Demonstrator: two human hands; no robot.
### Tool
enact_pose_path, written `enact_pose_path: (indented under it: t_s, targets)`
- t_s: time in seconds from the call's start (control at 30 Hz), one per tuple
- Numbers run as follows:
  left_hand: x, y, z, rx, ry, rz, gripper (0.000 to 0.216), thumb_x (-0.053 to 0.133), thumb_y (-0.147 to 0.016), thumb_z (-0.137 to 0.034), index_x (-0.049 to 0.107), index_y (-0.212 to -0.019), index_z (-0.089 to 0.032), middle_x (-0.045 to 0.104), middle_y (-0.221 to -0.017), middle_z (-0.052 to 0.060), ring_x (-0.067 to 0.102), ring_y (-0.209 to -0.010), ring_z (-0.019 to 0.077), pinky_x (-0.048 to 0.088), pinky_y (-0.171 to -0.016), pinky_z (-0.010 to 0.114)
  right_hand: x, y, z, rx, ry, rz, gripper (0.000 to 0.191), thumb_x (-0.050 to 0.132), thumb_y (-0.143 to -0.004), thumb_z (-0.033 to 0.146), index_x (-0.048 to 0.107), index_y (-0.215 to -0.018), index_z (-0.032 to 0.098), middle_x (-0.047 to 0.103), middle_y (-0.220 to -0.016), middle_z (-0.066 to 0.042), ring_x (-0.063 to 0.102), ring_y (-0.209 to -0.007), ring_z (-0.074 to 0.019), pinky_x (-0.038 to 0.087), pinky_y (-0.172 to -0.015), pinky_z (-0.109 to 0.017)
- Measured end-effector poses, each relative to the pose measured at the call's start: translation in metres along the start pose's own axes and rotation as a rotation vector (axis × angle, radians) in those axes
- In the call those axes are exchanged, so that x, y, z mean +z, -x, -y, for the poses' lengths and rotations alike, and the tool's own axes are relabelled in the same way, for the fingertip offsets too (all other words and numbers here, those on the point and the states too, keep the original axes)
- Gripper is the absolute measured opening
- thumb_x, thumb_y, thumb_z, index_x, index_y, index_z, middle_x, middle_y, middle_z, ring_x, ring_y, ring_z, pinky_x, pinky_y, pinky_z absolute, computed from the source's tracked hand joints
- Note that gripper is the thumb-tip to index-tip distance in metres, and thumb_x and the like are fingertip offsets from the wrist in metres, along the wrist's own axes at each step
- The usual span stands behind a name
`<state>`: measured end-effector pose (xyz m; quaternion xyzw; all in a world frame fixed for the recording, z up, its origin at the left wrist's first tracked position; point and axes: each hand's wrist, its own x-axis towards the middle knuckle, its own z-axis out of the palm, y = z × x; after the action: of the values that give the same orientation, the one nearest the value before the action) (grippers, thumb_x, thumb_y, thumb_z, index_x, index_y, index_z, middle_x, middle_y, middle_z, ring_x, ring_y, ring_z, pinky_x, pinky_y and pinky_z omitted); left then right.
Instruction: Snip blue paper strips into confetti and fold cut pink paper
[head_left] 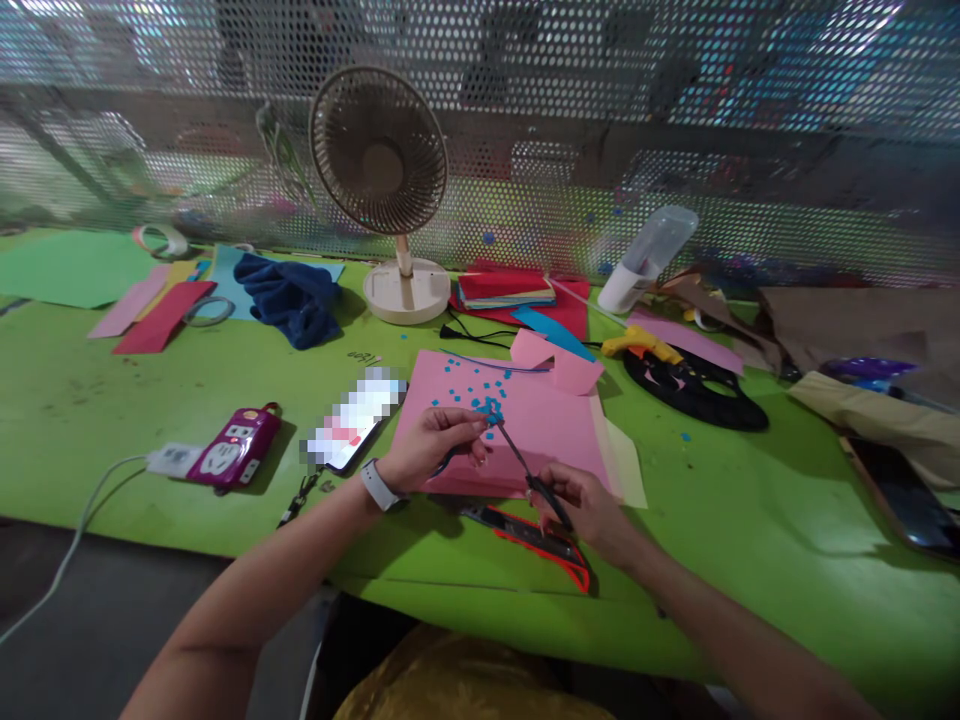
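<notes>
Two hands meet over the pink sheet's near edge: left hand pinches a small blue scrap, right hand is closed round a thin dark tool tipped against it, so a slip could jab that left hand or scatter the loose blue bits on the sheet.

A lime-green worktable ran along a perforated metal screen with blurred colours showing through, a beige desk fan before it, grey floor below.
</notes>
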<state>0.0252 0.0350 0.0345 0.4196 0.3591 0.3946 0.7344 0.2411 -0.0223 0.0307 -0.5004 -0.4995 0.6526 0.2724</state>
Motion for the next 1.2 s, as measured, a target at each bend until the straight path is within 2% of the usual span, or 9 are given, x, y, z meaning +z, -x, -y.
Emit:
enact_pose_path:
  t_s: [0.17,0.47,0.67,0.97,1.2]
  targets:
    - [0.0002,-0.0001,-0.0013,0.0,-0.004,0.0,0.027,0.076,-0.07,-0.034,0.071,-0.08,-0.01,0.067,-0.056,0.004,0.062,-0.052,0.0127,0.051,-0.063,0.027,0.0,-0.0003,0.0004,0.008,0.007,-0.014,0.05,0.073,-0.063,0.061,0.048,-0.069,0.019,0.047,-0.053,0.007,0.045,-0.047,-0.0072,0.036,-0.046,-0.023]
    - [-0.0018,-0.0015,0.0014,-0.007,0.017,0.004,0.03,0.077,-0.069,-0.035,0.069,-0.082,-0.01,0.067,-0.057,0.004,0.062,-0.052,0.0123,0.05,-0.064,0.026,-0.0005,-0.0009,-0.0013,-0.015,0.001,-0.008,0.046,0.073,-0.066,0.058,0.049,-0.07,0.018,0.05,-0.055,0.006,0.047,-0.047,-0.0074,0.039,-0.047,-0.023]
    - [-0.0023,-0.0014,0.0006,-0.006,-0.021,-0.003,0.027,0.074,-0.074,-0.036,0.069,-0.076,-0.01,0.067,-0.059,0.005,0.061,-0.053,0.011,0.048,-0.059,0.023,-0.0038,-0.003,-0.0042,-0.037,-0.011,-0.018,0.044,0.072,-0.067,0.057,0.053,-0.071,0.018,0.051,-0.058,0.006,0.051,-0.049,-0.0087,0.043,-0.049,-0.023]
    - [0.0018,-0.0009,-0.0046,0.001,-0.059,-0.045,0.028,0.075,-0.072,-0.037,0.069,-0.069,-0.01,0.066,-0.056,0.004,0.059,-0.051,0.0099,0.047,-0.057,0.021,-0.005,-0.0034,-0.005,-0.07,-0.035,-0.023,0.039,0.075,-0.068,0.052,0.056,-0.073,0.017,0.052,-0.058,0.005,0.052,-0.05,-0.0088,0.046,-0.049,-0.023]
    - [-0.0005,-0.0016,-0.0011,0.01,-0.034,-0.05,0.028,0.076,-0.071,-0.037,0.069,-0.073,-0.01,0.066,-0.057,0.004,0.06,-0.053,0.0103,0.048,-0.057,0.021,-0.0052,-0.0039,-0.004,-0.056,-0.033,-0.036,0.041,0.075,-0.065,0.053,0.056,-0.073,0.018,0.054,-0.059,0.004,0.054,-0.049,-0.0091,0.047,-0.049,-0.023]
